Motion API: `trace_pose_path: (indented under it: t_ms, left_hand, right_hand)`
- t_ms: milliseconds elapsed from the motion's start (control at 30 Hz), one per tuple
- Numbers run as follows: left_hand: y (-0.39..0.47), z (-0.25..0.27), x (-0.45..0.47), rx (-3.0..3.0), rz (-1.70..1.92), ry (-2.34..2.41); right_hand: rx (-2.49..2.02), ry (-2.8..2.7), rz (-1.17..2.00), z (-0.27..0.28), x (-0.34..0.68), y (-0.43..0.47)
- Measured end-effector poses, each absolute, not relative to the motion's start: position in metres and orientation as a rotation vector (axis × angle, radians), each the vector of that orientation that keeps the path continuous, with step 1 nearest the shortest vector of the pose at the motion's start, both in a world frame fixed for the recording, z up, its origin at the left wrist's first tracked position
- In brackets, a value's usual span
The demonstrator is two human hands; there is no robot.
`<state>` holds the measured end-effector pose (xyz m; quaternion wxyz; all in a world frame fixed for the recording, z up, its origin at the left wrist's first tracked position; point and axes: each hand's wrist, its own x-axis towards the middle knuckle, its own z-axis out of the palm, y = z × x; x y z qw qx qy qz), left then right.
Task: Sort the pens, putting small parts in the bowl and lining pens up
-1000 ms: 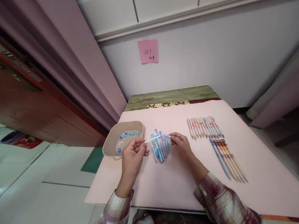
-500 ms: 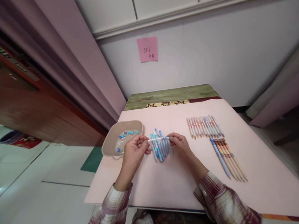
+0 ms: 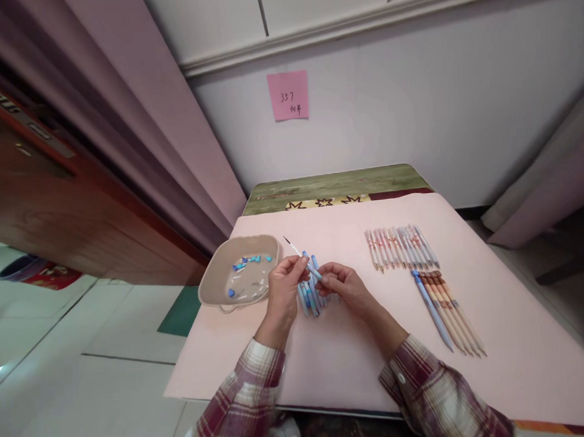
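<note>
My left hand (image 3: 286, 288) is closed, pinching a thin white pen refill (image 3: 294, 248) whose dark tip points up and away to the left. Its lower end runs to a light blue pen part (image 3: 316, 272), which the fingers of my closed right hand (image 3: 344, 286) grip. Whether the refill sits inside that part I cannot tell. Beneath both hands lies a pile of blue pen pieces (image 3: 309, 299), partly covered by the fingers. Left of my left hand stands a beige basket (image 3: 210, 266) with small blue pieces (image 3: 252, 259) and short white bits in it.
On the right of the pink-covered table (image 3: 341, 367) lies a row of pale patterned pens (image 3: 401, 248). Nearer are several brown-and-cream pens (image 3: 451, 314) beside one blue pen (image 3: 432, 312). A pink note (image 3: 288, 95) is stuck on the wall behind.
My left hand has moved right, closer to my right hand. The white rod, level between the hands before, is now tilted, with a dark tip showing. More white bits are visible in the basket.
</note>
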<state>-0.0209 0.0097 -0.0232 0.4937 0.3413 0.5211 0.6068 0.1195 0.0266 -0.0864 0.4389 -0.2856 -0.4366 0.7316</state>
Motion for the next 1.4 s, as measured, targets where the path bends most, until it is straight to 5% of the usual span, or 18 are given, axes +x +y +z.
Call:
trace_pose_path:
  t_ms: [433, 733, 1100, 1400]
  left_hand:
    - [-0.006, -0.028, -0.015, 0.73, 1.584, 1.17]
    - [-0.021, -0.003, -0.079, 0.713, 1.838, 1.378]
    - [-0.022, -0.019, -0.078, 0.709, 1.793, 1.339]
    - [-0.02, -0.039, -0.049, 0.746, 1.581, 1.101]
  right_hand:
    - [-0.707, -1.081, 1.793, -0.085, 0.111, 0.022]
    - [-1.211, -0.944, 1.148, -0.101, 0.136, 0.043]
    - [-1.641, -1.811, 0.786, -0.095, 0.14, 0.0]
    - [-1.788, -1.698, 0.71, -0.096, 0.135, 0.0]
